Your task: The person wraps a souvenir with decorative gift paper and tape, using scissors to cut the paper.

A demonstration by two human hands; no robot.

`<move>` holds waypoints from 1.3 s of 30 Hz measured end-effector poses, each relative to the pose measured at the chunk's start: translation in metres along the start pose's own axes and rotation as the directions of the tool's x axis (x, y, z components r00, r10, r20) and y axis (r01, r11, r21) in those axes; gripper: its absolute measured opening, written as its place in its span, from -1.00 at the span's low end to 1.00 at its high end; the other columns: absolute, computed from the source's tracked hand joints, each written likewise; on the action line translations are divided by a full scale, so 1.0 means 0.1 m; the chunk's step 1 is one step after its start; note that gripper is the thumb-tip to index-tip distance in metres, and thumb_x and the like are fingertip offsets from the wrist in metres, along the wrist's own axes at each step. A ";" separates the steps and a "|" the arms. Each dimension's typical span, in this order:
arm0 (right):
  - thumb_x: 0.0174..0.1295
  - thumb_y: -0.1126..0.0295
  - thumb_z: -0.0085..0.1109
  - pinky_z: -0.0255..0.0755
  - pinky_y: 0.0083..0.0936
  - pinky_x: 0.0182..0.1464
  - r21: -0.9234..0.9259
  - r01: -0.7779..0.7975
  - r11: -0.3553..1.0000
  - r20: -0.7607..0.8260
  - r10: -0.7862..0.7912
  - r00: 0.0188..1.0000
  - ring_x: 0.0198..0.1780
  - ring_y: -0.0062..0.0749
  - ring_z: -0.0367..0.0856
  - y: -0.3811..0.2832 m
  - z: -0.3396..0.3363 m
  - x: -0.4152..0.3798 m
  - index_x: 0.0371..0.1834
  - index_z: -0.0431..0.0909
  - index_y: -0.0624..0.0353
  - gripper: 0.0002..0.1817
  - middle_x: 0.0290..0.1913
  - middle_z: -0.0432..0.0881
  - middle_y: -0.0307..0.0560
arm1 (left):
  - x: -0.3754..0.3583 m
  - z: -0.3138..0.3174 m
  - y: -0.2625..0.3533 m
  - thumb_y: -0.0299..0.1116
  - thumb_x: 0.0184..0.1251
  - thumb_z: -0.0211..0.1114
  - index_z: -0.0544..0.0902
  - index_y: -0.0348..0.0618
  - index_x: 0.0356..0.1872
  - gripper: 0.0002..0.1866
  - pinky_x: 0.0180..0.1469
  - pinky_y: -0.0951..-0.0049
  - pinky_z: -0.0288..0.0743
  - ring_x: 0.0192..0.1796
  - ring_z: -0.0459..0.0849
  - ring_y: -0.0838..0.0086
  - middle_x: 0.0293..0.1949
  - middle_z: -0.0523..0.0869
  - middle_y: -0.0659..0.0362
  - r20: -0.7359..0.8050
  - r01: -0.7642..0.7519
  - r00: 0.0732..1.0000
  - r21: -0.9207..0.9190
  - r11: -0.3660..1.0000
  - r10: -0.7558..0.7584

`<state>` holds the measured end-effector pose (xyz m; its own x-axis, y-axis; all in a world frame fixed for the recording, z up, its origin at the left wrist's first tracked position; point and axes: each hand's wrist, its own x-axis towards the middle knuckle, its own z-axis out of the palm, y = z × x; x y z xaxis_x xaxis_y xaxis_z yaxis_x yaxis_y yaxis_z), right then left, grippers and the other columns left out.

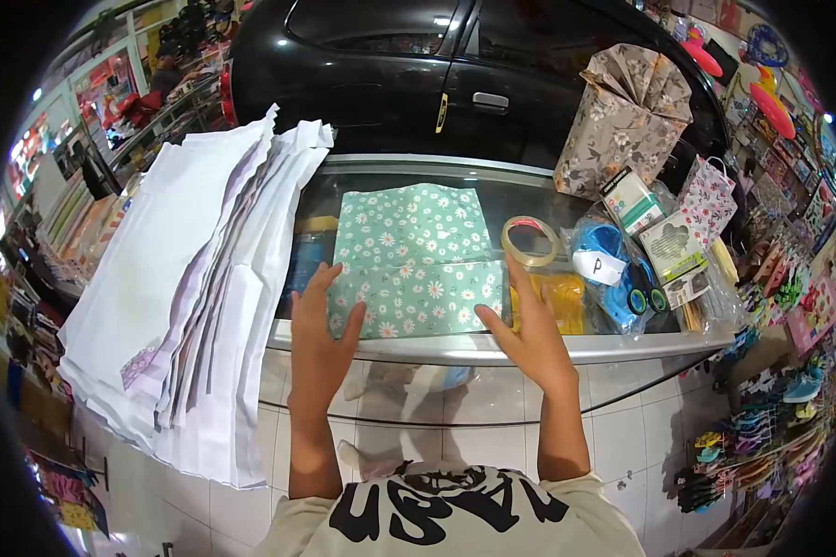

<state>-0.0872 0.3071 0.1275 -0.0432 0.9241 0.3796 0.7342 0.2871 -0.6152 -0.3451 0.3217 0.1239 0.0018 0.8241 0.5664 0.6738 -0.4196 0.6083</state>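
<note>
A black car stands beyond the glass counter, and a tall stack of white paper overhangs the counter's left end, leaving the middle free for the green daisy-print sheet, which lies flat with its near edge folded over. The left hand lies open with fingers spread, flat on the sheet's near left corner, and the right hand is open too, its edge against the right side, apparently bracing the sheet there. A tape roll and scissors lie just right, within reach.
</note>
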 end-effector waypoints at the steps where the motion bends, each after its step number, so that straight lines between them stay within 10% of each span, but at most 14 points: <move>1: 0.26 0.05 0.17 -0.14 0.04 0.43 0.017 0.000 1.000 -0.022 0.000 1.000 0.33 0.04 0.33 -0.01 0.02 -0.02 0.41 0.09 0.31 -0.20 0.31 0.34 0.24 | -0.01 0.00 0.01 -0.47 0.24 0.29 0.40 -0.22 0.22 -0.49 0.41 0.13 0.09 0.30 0.41 0.15 0.24 0.45 -0.07 -0.035 0.009 0.999 -0.111 0.994 -0.013; 7: 0.17 0.36 0.29 0.16 -0.20 0.36 0.342 0.088 0.935 -0.150 -0.038 0.988 0.31 -0.08 0.38 0.04 -0.01 -0.06 0.33 0.19 0.32 -0.31 0.25 0.41 0.16 | -0.01 0.05 -0.12 -0.59 0.18 0.30 0.43 -0.22 0.17 -0.50 0.29 0.33 0.30 0.28 0.43 0.28 0.22 0.44 0.02 -0.179 -0.137 0.979 -0.251 0.958 0.093; 27: 0.12 0.44 0.33 0.39 -0.33 0.09 0.115 0.254 0.960 -0.236 -0.222 0.946 0.11 -0.12 0.48 -0.16 -0.26 -0.14 0.03 0.50 0.20 -0.61 0.18 0.40 0.05 | -0.10 -0.04 0.17 -0.48 0.23 0.24 0.54 -0.21 -0.28 -0.91 0.10 0.31 0.30 0.04 0.45 0.26 -0.10 0.49 0.04 -0.304 -0.199 0.939 -0.100 0.975 0.160; 39: 0.14 0.51 0.21 0.47 -0.40 -0.03 0.257 0.237 0.937 -0.221 -0.182 0.958 -0.09 -0.14 0.59 -0.18 -0.27 -0.20 -0.16 0.52 0.28 -0.80 0.03 0.56 0.09 | 0.22 -0.22 0.49 -0.33 -0.16 0.23 0.68 -0.12 -0.17 -0.60 0.45 -0.21 -0.22 0.28 0.37 0.14 0.06 0.53 0.03 0.185 -0.374 0.925 0.299 0.878 0.331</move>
<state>-0.0814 0.2769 0.1496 -0.0250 0.7774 0.6285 0.5036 0.5529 -0.6638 -0.3285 0.3107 0.1779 0.3616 0.6937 0.6229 0.8119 -0.5628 0.1554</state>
